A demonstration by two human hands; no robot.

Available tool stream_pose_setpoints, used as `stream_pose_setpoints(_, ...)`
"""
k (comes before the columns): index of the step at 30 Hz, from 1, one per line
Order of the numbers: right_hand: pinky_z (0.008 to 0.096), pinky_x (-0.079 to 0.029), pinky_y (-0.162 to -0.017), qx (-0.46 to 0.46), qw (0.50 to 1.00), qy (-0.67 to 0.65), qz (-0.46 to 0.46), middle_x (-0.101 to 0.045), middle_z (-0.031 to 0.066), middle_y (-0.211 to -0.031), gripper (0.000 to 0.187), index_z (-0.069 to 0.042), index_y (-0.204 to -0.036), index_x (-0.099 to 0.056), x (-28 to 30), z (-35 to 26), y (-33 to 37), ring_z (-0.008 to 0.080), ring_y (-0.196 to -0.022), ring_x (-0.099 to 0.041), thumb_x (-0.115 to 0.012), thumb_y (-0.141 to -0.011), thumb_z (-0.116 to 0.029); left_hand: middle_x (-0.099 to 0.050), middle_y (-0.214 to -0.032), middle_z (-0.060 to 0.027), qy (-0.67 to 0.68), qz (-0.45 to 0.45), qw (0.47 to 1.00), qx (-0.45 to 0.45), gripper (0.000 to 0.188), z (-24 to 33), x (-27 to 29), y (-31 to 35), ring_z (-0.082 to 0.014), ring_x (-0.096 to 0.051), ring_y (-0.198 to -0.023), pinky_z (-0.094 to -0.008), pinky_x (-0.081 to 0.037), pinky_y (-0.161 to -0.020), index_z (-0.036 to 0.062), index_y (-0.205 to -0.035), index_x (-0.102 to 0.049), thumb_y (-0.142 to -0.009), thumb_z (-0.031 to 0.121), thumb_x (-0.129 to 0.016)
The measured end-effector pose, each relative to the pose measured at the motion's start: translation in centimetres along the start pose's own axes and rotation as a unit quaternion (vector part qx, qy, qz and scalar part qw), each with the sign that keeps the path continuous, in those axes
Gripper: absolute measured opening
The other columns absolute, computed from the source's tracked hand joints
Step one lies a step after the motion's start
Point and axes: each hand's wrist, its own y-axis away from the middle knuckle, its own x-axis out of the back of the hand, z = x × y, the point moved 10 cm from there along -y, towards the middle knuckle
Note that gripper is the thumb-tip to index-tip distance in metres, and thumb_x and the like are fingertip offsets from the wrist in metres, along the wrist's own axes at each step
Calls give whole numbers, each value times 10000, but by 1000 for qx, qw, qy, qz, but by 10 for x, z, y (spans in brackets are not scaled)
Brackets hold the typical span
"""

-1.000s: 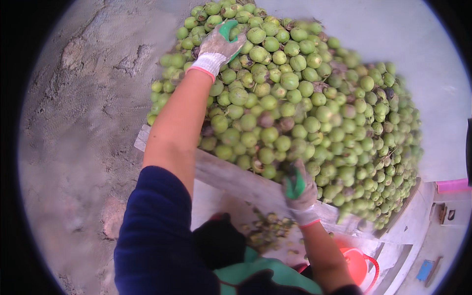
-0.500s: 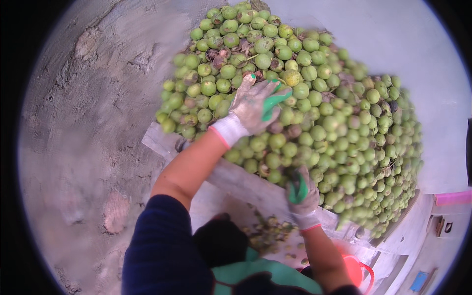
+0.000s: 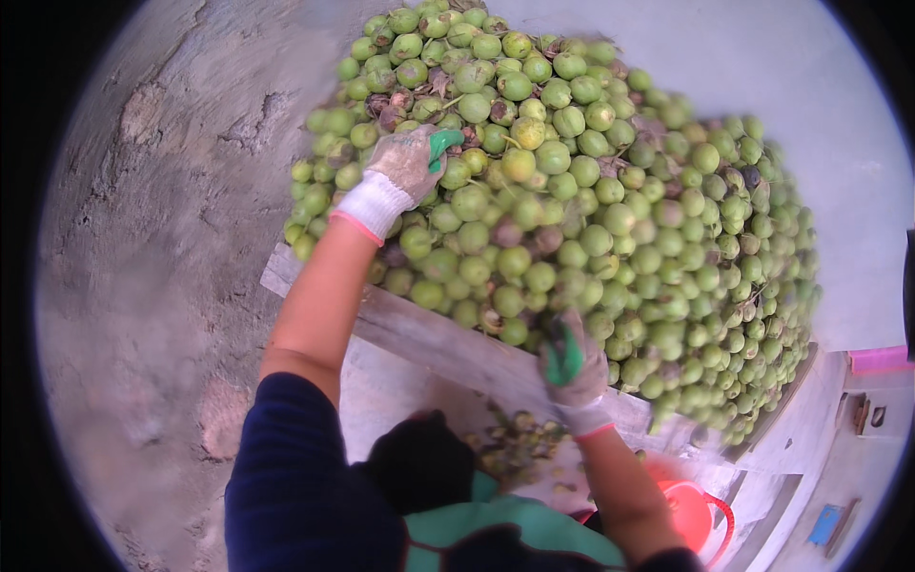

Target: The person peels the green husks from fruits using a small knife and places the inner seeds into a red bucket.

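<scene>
A large heap of round green fruits point(image 3: 572, 181), some browned or yellowish, lies before me. My left hand point(image 3: 408, 164), in a dirty white knit glove with green on the thumb, rests on the heap's left part. Its fingers curl down among the fruits, and whatever they hold is hidden. My right hand point(image 3: 576, 367), gloved alike, is at the heap's near edge by a pale board point(image 3: 448, 332). Motion blurs its fingers; the green thumb points upward beside a dark patch that I cannot make out.
The board borders the heap's near side. Below it, small pieces point(image 3: 519, 439) lie scattered on the ground. A red bucket point(image 3: 688, 515) stands at the lower right, with a blue object point(image 3: 824, 524) farther right. Rough grey wall or ground point(image 3: 152, 286) fills the left.
My left hand has moved left and slightly nearer, and its spread fingers have curled. My right hand has shifted slightly left and up. The view has moved a little.
</scene>
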Motion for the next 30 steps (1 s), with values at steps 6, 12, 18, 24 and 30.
stream_pose_setpoints(6,412,-543,-696,-27,999,0,-42,-663,145,-1061,660,-11,-1348,-469,-7,2,-3,290,-781,-646,-710,-764,-203,-451,-1400,-82,-187,-57,970,-146,621,8,-20,-9,-288,-589,-1080,-421,-450,-965,169,-1348,-471,-775,239,-700)
stream_pose_setpoints(12,420,-545,-692,-50,998,3,-33,-666,157,-938,662,-52,-1355,-476,-6,3,-3,326,-758,-649,-720,-758,-203,-593,-1178,-53,-178,-58,976,-111,563,0,-34,-21,-262,-564,-1097,-410,-438,-947,194,-1278,-524,-755,270,-718)
stream_pose_setpoints(18,419,-544,-682,-22,1000,16,-9,-665,151,-929,682,-51,-1368,-466,-3,0,-3,326,-747,-647,-722,-759,-219,-645,-964,-82,-155,50,980,-118,290,16,-23,-21,-271,-630,-920,-428,-471,-799,147,-1035,-650,-814,335,-638)
stream_pose_setpoints(24,412,-540,-674,-10,1000,18,-5,-667,137,-932,673,-52,-1367,-468,-1,0,-2,311,-722,-637,-712,-768,-239,-671,-1092,-122,279,143,945,98,313,-53,31,1,-300,-659,-974,-427,-505,-891,137,-1129,-641,-852,275,-592)
stream_pose_setpoints(30,410,-536,-681,-33,999,2,-26,-658,127,-881,653,-51,-1351,-479,-6,3,-3,301,-714,-628,-711,-769,-235,-558,-1255,-96,-75,13,990,-123,460,17,-20,17,-296,-572,-1101,-440,-453,-931,195,-1249,-557,-797,237,-634)
